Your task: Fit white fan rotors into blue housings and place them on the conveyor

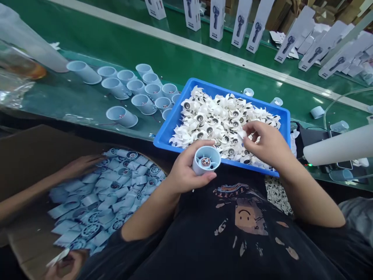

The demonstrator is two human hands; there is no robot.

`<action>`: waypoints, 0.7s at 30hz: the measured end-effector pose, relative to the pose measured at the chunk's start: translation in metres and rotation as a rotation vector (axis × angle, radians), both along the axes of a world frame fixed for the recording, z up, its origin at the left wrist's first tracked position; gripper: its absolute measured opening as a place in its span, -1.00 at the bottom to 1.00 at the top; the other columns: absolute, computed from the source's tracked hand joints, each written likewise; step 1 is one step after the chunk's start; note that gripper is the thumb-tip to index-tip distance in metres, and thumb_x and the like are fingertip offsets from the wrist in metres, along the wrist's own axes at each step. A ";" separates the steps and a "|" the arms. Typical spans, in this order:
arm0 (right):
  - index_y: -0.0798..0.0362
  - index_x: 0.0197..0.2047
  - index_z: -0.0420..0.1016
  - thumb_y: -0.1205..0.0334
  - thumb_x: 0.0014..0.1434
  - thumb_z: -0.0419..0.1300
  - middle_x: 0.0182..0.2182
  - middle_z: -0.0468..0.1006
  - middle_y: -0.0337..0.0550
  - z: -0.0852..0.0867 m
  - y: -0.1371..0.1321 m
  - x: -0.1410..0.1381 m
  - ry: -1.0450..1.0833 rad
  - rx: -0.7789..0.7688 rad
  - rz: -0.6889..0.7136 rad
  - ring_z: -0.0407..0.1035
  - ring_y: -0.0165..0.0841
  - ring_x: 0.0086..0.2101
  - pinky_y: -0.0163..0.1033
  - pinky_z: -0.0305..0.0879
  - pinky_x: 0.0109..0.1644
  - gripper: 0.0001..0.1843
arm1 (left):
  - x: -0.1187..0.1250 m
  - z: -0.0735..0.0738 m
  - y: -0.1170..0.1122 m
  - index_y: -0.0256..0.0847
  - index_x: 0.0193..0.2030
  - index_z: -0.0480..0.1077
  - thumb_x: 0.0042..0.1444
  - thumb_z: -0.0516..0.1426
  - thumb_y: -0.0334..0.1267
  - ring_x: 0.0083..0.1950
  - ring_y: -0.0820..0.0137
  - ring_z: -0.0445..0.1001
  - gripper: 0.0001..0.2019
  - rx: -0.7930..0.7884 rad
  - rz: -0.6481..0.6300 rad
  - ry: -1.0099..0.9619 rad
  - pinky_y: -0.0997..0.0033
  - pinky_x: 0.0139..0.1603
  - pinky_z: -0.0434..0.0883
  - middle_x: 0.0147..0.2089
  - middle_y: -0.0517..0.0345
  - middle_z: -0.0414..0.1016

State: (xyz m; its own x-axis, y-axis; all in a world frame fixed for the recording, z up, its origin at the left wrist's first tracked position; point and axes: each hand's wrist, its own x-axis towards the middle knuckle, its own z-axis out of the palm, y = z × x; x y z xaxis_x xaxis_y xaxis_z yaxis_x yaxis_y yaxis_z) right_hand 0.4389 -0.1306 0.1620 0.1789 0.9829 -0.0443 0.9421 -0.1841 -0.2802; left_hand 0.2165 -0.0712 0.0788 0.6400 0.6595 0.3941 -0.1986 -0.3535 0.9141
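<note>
My left hand [186,171] is closed round a pale blue plastic cylinder housing [205,159], its open end up with a small motor hub inside. My right hand [264,142] reaches into the blue tray [167,128] of white fan impellers [215,120] and pinches one white impeller [241,135] between thumb and fingers. The tray sits on the green belt directly in front of me.
Several pale blue housings [140,95] lie on the green conveyor [87,42] to the left. A cardboard box [35,155] at lower left holds many more housings; another person's hand [80,165] reaches into it. White product boxes [217,19] stand along the far side. A white tube [338,147] is at right.
</note>
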 end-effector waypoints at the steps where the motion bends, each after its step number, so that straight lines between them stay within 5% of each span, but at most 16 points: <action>1: 0.07 -0.02 0.40 0.15 0.23 0.05 -0.22 0.52 -0.05 0.000 -0.009 0.001 0.192 0.026 0.039 0.41 -0.32 -0.33 -0.17 0.36 -0.25 -0.70 | 0.000 0.004 -0.002 -0.12 0.22 0.32 -0.03 0.34 -0.02 -0.03 0.15 0.54 -0.33 0.024 0.010 0.068 0.15 0.04 0.47 0.01 -0.05 0.52; 4: 0.04 -0.08 0.38 0.02 0.17 0.13 -0.30 0.52 -0.17 -0.007 -0.031 0.001 0.935 0.052 0.099 0.39 -0.42 -0.43 -0.26 0.38 -0.32 -0.67 | 0.007 0.015 -0.007 -0.14 0.19 0.34 -0.03 0.35 -0.02 0.06 0.12 0.53 -0.35 0.172 0.025 0.217 0.14 0.13 0.45 0.10 -0.06 0.51; 6: 0.02 -0.14 0.41 0.06 0.11 0.24 -0.33 0.51 -0.21 -0.011 -0.041 -0.001 1.221 0.077 0.101 0.39 -0.43 -0.42 -0.27 0.38 -0.31 -0.71 | 0.014 0.021 -0.009 -0.16 0.16 0.35 0.00 0.34 -0.02 0.08 0.14 0.52 -0.40 0.295 0.014 0.246 0.17 0.14 0.45 0.10 -0.04 0.52; 10: 0.03 -0.12 0.52 0.28 0.17 0.24 -0.24 0.52 -0.16 -0.002 -0.053 -0.012 0.724 0.236 0.239 0.40 -0.39 -0.30 -0.25 0.35 -0.19 -0.81 | 0.026 0.024 -0.012 -0.19 0.17 0.33 0.12 0.26 -0.07 0.10 0.18 0.53 -0.49 0.499 -0.003 0.248 0.21 0.13 0.47 0.10 -0.05 0.54; 14: 0.03 -0.18 0.61 0.27 0.25 0.22 -0.26 0.45 -0.08 0.003 -0.052 -0.019 0.203 0.333 0.365 0.34 -0.30 -0.26 -0.17 0.29 -0.17 -0.86 | 0.033 0.020 -0.018 -0.18 0.21 0.29 0.20 0.20 -0.13 0.09 0.21 0.54 -0.54 0.634 0.043 0.208 0.22 0.13 0.48 0.07 -0.06 0.56; 21: 0.01 -0.25 0.62 0.16 0.26 0.24 -0.35 0.34 -0.15 0.005 -0.051 -0.013 0.301 0.387 0.419 0.27 -0.35 -0.33 -0.22 0.21 -0.26 -0.84 | 0.034 0.019 -0.023 -0.09 0.25 0.26 0.16 0.24 -0.16 0.07 0.21 0.56 -0.48 0.646 0.152 0.149 0.20 0.12 0.49 0.06 0.01 0.58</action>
State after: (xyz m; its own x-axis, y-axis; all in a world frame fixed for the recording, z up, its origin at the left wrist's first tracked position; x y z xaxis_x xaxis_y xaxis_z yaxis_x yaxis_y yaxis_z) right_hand 0.4256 -0.1817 0.1669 -0.1889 0.9216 0.3390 0.7820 0.3500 -0.5157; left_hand 0.2504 -0.0944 0.0981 0.6368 0.4086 0.6539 0.0081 -0.8516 0.5242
